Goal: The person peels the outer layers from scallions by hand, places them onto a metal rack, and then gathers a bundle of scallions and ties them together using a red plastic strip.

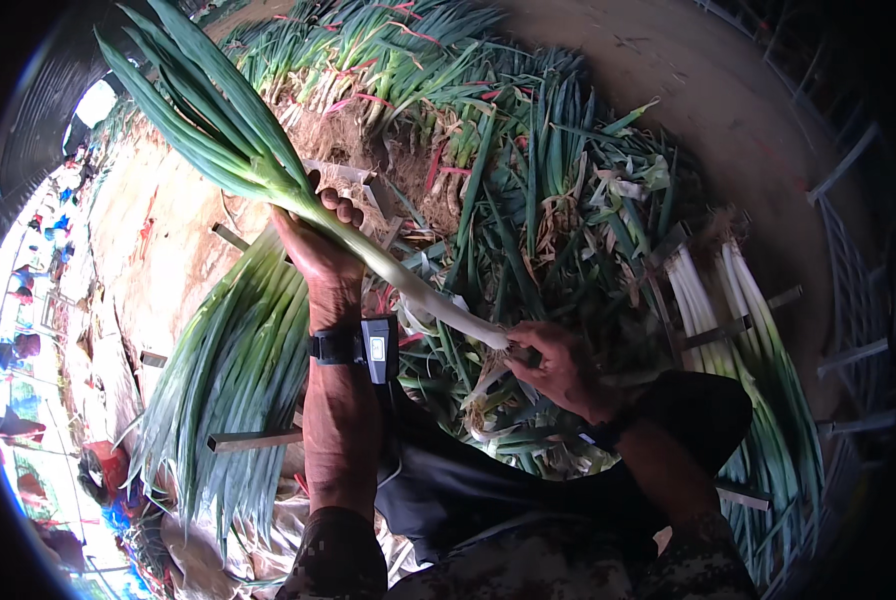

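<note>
A long green onion (418,288) slants across the middle, its broad green leaves at the upper left and its white root end at the lower right. My left hand (318,242) is closed round the stalk, just below where the leaves fan out. At the root end, the fingers of my right hand (565,370) are pinched together against the tip; its roots are mostly hidden there. Trimmed-looking white-stemmed green onions (703,300) lie at the right on a rack, and a leafy bunch (233,370) hangs at the left of my left forearm.
A heap of leaves and peelings (528,230) lies beyond my hands. Farther back are several bundles of green onions (408,50) tied with red strips. Metal bars (253,440) stick out under the left bunch. Bare soil (688,70) stretches along the far right.
</note>
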Demonstrator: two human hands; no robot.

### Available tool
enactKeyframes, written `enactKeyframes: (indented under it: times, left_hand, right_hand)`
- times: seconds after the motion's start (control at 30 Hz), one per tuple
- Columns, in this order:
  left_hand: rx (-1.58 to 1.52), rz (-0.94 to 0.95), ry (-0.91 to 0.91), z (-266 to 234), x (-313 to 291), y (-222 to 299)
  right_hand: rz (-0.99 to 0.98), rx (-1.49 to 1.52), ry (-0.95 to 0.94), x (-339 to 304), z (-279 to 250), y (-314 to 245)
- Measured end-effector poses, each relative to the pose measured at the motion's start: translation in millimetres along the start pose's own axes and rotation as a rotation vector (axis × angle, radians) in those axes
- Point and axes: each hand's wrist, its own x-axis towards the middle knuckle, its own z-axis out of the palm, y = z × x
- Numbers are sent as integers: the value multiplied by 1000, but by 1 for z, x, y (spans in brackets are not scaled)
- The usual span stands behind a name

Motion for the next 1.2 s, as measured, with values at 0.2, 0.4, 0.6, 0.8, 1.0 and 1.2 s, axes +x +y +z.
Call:
enactKeyframes:
  times: [0.2, 0.4, 0.6, 0.8, 1.0, 1.2]
  left_hand:
    - [-46, -87, 133, -14, 1, -9]
    - [-20, -86, 271, -22, 5, -17]
    - [-27, -62, 275, -26, 5, -17]
    - [-194, -78, -58, -31, 10, -11]
    - [-359, -87, -170, -25, 4, -7]
    - [-176, -177, 12, 5, -10, -17]
  right_hand:
    - [42, -80, 16, 4, 8, 8]
    - [90, -6, -20, 5, 5, 9]
    - [100, 62, -35, 4, 3, 16]
    - [448, 457, -60, -7, -2, 44]
    - [456, 108, -229, -43, -10, 114]
    - [245, -82, -135, -26, -34, 106]
